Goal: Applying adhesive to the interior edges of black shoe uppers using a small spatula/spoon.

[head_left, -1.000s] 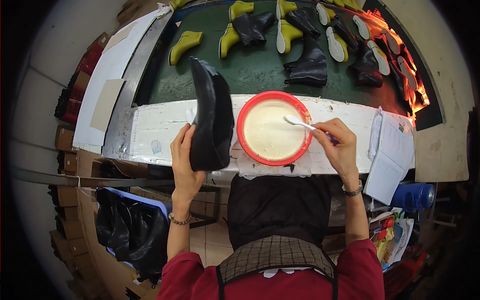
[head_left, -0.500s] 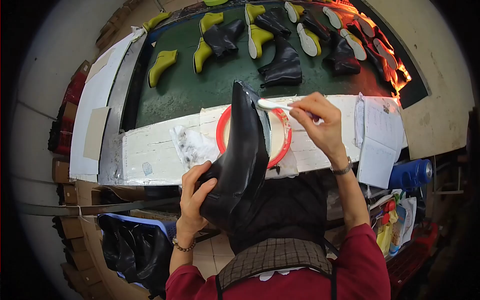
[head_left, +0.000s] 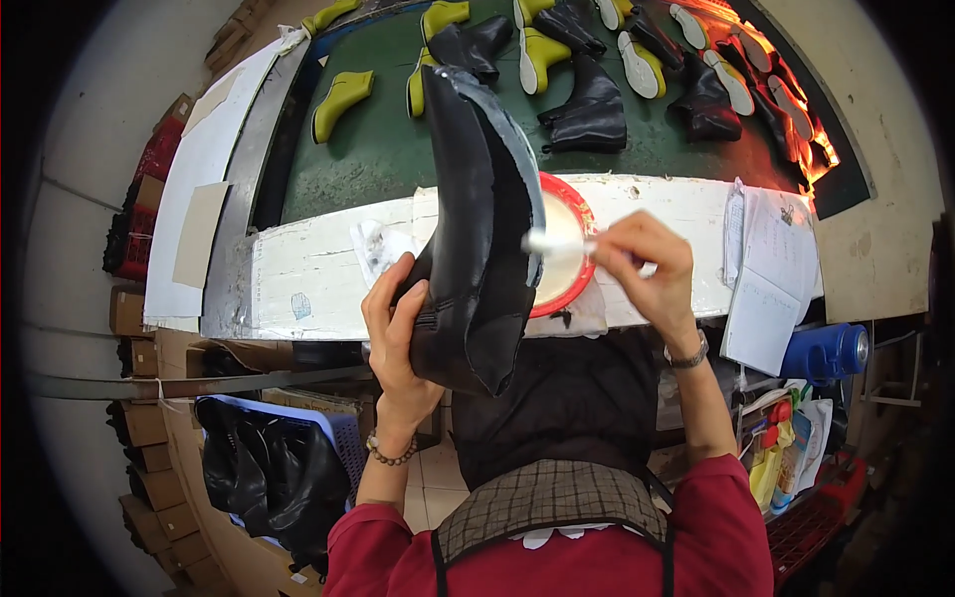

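My left hand [head_left: 390, 333] is closed around a black leather boot upper [head_left: 460, 209], held up tilted with its toe end pointing away from me. A pale, wet-looking film runs along the edge of its open underside. In my right hand [head_left: 652, 269] is a white brush [head_left: 554, 245], blurred by motion, its head against or very near that coated edge. Partly hidden behind the boot, a red-rimmed bowl [head_left: 587, 282] of creamy white liquid stands on the white bench.
Beyond the white bench [head_left: 671, 204], a green belt [head_left: 398, 169] carries yellow lasts [head_left: 341, 104], black boot uppers [head_left: 587, 104] and pale soles, lit orange at far right. A stained cloth [head_left: 376, 246], an open notebook [head_left: 771, 284], a blue jug [head_left: 826, 351] and a basket [head_left: 343, 453] of uppers are nearby.
The boot upper has risen and turned, showing more of its open underside. The brush has moved down along the edge toward me. The whole view has shifted slightly.
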The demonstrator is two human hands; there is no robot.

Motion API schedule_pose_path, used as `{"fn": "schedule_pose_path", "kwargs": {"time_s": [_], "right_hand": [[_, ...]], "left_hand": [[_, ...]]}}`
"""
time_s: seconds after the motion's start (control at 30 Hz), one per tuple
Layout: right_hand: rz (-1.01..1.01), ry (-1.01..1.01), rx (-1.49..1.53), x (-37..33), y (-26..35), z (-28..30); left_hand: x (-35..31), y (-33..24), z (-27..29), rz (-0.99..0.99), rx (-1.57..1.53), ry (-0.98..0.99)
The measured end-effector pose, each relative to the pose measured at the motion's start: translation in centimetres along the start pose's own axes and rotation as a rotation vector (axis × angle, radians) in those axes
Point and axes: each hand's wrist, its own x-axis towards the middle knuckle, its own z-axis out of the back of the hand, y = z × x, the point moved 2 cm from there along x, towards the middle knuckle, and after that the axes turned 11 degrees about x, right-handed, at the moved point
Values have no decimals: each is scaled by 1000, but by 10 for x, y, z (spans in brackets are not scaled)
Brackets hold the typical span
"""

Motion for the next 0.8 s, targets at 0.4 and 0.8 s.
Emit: {"fn": "schedule_pose_path", "kwargs": {"time_s": [0.4,0.8], "right_hand": [[139,102,40,-12,19,-16],[-20,187,83,-23,39,-33]], "left_hand": [[19,19,-21,-66,91,-298],[23,44,-30,-174,237,-322]]}}
